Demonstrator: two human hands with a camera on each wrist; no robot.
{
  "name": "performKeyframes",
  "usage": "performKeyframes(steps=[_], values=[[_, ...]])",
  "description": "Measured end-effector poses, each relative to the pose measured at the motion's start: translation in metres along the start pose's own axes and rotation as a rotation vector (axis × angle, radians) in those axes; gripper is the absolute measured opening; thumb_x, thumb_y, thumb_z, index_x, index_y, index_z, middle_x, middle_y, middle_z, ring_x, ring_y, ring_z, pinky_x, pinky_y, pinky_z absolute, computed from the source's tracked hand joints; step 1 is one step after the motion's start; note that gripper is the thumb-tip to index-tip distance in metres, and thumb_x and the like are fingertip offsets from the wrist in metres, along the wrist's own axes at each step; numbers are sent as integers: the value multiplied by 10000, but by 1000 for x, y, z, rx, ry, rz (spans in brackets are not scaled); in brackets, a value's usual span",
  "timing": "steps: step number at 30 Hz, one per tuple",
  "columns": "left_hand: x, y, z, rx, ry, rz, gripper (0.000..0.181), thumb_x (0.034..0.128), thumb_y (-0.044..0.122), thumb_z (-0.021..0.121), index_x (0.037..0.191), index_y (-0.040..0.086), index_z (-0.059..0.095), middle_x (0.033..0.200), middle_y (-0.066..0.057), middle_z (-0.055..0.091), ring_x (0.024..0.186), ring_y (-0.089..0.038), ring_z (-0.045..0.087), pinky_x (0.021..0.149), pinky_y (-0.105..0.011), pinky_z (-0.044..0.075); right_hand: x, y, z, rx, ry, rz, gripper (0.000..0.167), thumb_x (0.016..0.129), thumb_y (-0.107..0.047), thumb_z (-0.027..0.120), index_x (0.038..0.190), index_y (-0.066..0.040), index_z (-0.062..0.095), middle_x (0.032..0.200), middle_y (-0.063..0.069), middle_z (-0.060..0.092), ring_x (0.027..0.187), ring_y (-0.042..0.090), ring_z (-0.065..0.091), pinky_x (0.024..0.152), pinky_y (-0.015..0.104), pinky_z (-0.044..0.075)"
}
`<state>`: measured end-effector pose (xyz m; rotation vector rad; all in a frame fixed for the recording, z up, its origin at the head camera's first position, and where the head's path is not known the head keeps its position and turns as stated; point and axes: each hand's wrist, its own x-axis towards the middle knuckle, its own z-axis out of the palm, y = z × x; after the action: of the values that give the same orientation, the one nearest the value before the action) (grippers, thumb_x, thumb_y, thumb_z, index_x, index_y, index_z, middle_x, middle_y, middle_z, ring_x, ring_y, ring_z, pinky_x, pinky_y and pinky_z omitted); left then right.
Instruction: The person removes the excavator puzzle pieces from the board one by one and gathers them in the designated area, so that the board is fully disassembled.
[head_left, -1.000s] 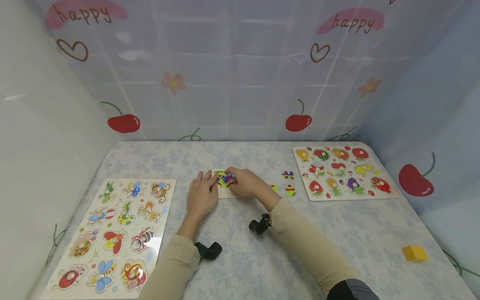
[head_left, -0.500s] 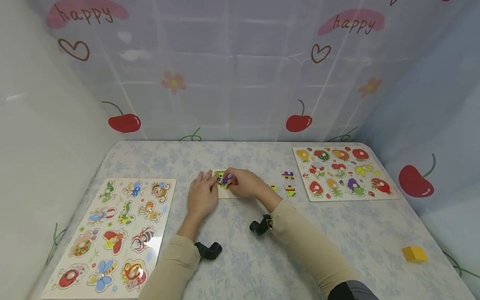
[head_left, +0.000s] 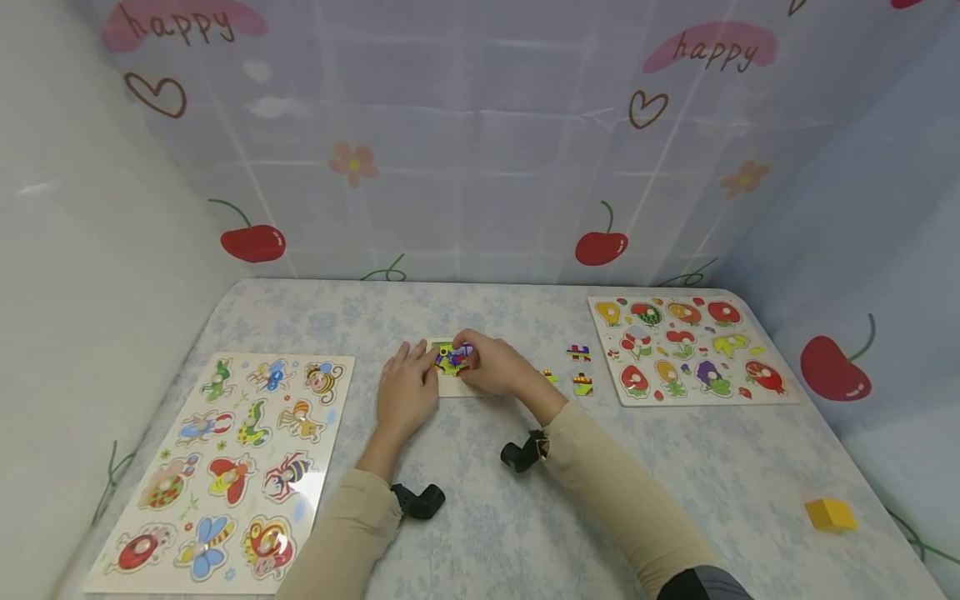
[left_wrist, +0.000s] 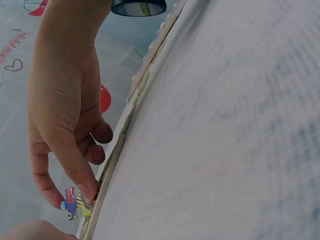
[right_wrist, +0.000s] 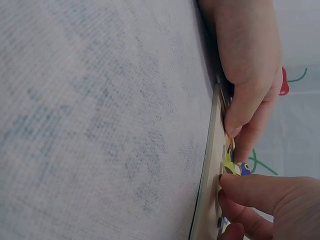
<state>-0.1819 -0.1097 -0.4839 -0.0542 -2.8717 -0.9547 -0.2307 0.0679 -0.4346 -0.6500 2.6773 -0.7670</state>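
The right hand (head_left: 495,367) pinches a purple-and-yellow piece (left_wrist: 71,202) between thumb and forefinger, tilted at the small board (head_left: 456,388). The left hand (head_left: 406,395) has its fingers extended and grips nothing, its thumb resting at the board's left side. Three loose pieces (head_left: 582,385) lie on the bench (head_left: 480,533) just beyond the right hand, one partly hidden by it. An insect puzzle (head_left: 187,450) lies to the left, a fruit puzzle (head_left: 693,348) to the far right, and a yellow block (head_left: 831,516) sits near the bench's right edge.
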Motion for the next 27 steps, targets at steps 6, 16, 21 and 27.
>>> performKeyframes(steps=[6,16,21,27], values=[[-1,1,0,1,9,3,426,1021,248,442,1424,180,562,1558,-56,436,1517,-311,260,1249,-534,183,-3,0,0,39,-4,1,369,926,-156,669,1263,-241,541,880,-20,643,704,144,582,640,280,473],[-2,3,1,7,17,-12,425,1019,244,446,1425,192,560,1562,-51,432,1520,-302,256,1255,-510,179,-13,12,-18,202,17,56,317,947,-176,641,1243,-224,539,947,18,670,686,182,594,592,288,476],[-2,2,1,-2,5,-16,433,1025,252,435,1441,202,542,1576,-43,410,1529,-289,233,1259,-499,167,-22,30,-37,225,51,111,323,956,-193,644,1258,-198,528,961,44,678,717,195,596,591,290,465],[-1,1,1,1,1,-19,437,1028,264,427,1448,206,534,1583,-38,400,1532,-284,226,1262,-494,161,-29,57,-59,203,91,218,340,963,-219,651,1272,-216,509,1021,75,656,773,232,574,620,287,494]])
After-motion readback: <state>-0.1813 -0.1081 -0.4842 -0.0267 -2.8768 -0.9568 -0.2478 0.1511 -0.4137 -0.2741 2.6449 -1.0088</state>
